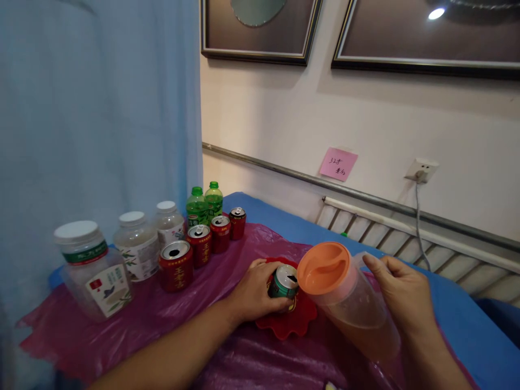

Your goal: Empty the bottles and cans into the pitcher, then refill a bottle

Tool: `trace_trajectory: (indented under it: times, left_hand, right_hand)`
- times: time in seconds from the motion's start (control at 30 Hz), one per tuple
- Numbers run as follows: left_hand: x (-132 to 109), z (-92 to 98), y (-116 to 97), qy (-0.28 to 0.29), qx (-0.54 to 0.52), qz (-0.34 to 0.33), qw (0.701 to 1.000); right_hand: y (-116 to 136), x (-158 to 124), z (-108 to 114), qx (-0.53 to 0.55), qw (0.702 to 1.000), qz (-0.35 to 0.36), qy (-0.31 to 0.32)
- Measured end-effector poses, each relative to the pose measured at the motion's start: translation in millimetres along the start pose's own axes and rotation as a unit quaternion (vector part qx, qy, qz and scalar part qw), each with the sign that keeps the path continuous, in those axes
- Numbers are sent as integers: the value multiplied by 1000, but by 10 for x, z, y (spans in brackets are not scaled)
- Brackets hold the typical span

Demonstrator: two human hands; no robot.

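Observation:
My left hand [258, 290] is wrapped round a green drink can [284, 283], which has an opened top. Under the can lies a red mat with a scalloped edge [286, 325]. My right hand [400, 290] grips the handle of a clear plastic pitcher [361, 319] with an orange lid [325, 265]. The pitcher is tilted to the left, its lid close beside the can's top. Some liquid shows inside the pitcher. Whether any is flowing from the spout I cannot tell.
Left of my hands stand several red cans [176, 266], white-lidded clear jars [95, 276] and two green bottles [197, 208]. A purple plastic sheet [239, 357] covers part of the blue surface [463, 325]. Behind are a radiator [374, 227] and a plugged cord [419, 216].

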State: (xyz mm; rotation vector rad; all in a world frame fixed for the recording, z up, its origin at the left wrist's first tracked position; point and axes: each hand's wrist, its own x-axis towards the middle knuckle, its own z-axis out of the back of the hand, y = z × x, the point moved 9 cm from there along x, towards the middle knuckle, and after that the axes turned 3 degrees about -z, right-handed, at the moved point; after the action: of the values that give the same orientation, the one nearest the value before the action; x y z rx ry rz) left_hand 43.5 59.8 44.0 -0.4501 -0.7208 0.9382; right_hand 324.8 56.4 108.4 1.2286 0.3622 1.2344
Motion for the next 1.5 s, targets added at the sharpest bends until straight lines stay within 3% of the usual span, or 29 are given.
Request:
trace_trajectory:
  times: [1.5]
  left_hand:
    - [-3,2,-10,-7,-5,-5,1000]
  right_hand:
    - [-73,2,-26,-14,1000,-27,8]
